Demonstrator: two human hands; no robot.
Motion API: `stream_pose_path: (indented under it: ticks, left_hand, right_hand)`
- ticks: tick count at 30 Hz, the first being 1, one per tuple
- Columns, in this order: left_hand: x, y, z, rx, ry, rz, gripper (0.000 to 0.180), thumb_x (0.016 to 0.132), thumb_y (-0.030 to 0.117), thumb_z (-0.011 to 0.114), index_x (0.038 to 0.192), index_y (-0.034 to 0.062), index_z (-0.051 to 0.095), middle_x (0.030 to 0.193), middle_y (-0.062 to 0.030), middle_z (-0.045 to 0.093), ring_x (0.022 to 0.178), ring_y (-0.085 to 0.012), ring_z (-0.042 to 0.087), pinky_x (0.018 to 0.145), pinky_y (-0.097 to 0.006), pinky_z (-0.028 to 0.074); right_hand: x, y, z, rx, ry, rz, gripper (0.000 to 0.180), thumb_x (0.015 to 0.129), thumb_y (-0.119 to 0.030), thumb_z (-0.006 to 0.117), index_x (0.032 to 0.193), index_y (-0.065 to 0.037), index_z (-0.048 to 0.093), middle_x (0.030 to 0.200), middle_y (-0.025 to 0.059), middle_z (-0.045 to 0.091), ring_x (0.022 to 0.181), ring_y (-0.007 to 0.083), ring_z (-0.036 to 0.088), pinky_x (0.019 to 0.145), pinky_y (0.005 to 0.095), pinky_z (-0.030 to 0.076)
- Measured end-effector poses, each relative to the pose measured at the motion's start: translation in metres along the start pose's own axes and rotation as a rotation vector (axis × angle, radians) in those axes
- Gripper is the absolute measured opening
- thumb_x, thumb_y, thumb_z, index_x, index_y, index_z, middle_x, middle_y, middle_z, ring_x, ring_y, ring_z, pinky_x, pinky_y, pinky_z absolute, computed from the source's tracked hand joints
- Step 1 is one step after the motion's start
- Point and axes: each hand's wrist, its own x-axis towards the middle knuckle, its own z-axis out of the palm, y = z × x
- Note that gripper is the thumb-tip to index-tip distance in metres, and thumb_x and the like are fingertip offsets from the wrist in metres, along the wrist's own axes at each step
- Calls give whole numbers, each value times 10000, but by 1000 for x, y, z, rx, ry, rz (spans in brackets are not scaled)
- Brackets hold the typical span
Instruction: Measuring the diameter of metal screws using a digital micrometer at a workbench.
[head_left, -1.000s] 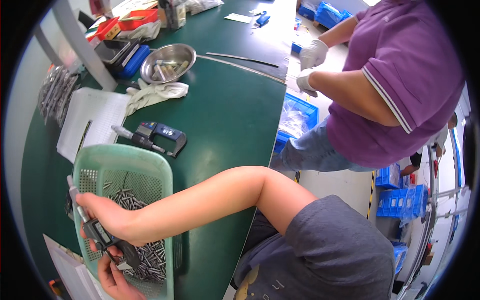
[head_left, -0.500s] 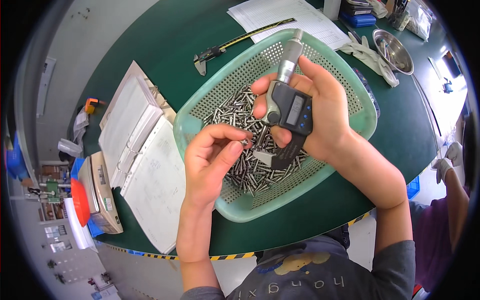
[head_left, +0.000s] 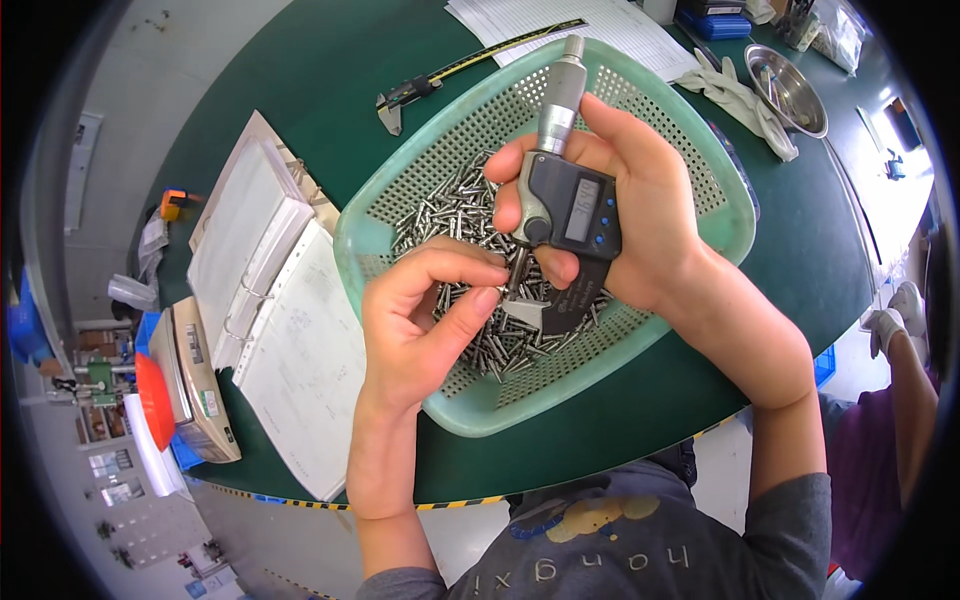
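My right hand (head_left: pixel 640 190) is wrapped round a digital micrometer (head_left: pixel 573 205) with a small screen and blue buttons, its thimble pointing up and away. My left hand (head_left: pixel 425 310) is closed in a pinch, its thumb and fingertips right at the micrometer's measuring gap. A small metal pin (head_left: pixel 505 292) shows only in part between those fingertips; whether it touches the measuring faces I cannot tell. Below both hands, a green perforated plastic basket (head_left: pixel 480 412) holds a heap of shiny metal pins (head_left: pixel 450 215).
An open ring binder (head_left: pixel 290 350) lies left of the basket, beside a scale (head_left: pixel 200 380). Beyond the basket are a caliper (head_left: pixel 410 92), paper sheets (head_left: pixel 560 30), white gloves (head_left: pixel 735 105) and a metal bowl (head_left: pixel 790 90). At right shows another person's gloved hand (head_left: pixel 885 328).
My left hand has brought the pin right up to the micrometer's gap. My right hand and the micrometer sit slightly further left in the picture, as the whole view has shifted.
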Motion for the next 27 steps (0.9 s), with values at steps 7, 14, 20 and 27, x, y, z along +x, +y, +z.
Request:
stream_pose_path:
  ticks: [7, 14, 20, 27]
  left_hand:
    - [0, 0, 0, 155, 13, 69, 106, 712, -47, 593, 813, -18, 602, 852, -104, 593, 838, -184, 555, 773, -290, 421]
    - [0, 1, 2, 123, -1, 71, 108, 718, -27, 592, 826, -28, 582, 863, -119, 589, 845, -190, 554, 782, -293, 417]
    - [-3, 2, 2, 66, -16, 30, 129, 735, 18, 599, 847, -26, 556, 865, -115, 575, 842, -175, 540, 791, -285, 404]
    - [-1, 3, 6, 48, 70, -57, 118, 743, 19, 595, 848, -11, 550, 855, -87, 568, 827, -149, 527, 769, -270, 402]
  right_hand:
    - [-1, -1, 3, -41, 47, 6, 567, 870, -441, 220, 904, 36, 527, 679, 130, 571, 374, 165, 479, 348, 233, 399]
    - [-3, -2, 6, -146, 84, -23, 581, 846, -527, 323, 839, 9, 546, 642, 110, 576, 364, 140, 467, 337, 217, 382]
    - [-5, -2, 10, -144, 76, -5, 591, 847, -542, 317, 841, 2, 547, 645, 104, 576, 370, 137, 461, 345, 213, 378]
    - [-2, 1, 3, -86, 47, -42, 598, 890, -462, 195, 929, 29, 533, 690, 115, 578, 382, 147, 467, 361, 226, 392]
